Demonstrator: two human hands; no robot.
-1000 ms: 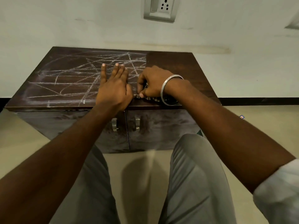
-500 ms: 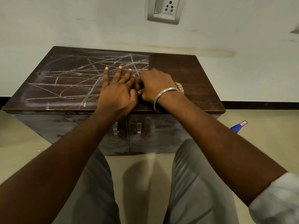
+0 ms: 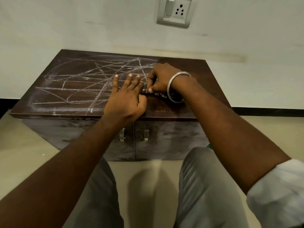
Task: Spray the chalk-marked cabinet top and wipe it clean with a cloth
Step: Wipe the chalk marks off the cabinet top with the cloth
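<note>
- The cabinet top was a dark wooden surface standing against a pale wall, and white chalk marks crossed its left and middle part as many lines and curves.
- The part of the cabinet top to the right of the chalk marks looked dark and free of lines.
- The left hand lay flat on the cabinet top near its front edge, at the right end of the chalk marks, with the fingers stretched out and a little apart, holding nothing.
- The right hand was just to the right of the left hand, touching it or almost touching it, and its fingers were curled together and pinched on a cloth.
- The cloth was mostly hidden under the right hand; only a small patterned edge showed on the cabinet top, below the hand.
- A metal bangle sat on the right wrist, over the cabinet top.
- Two metal handles were on the cabinet doors, below the front edge of the top.
- A wall socket was on the wall above the cabinet top.
</note>
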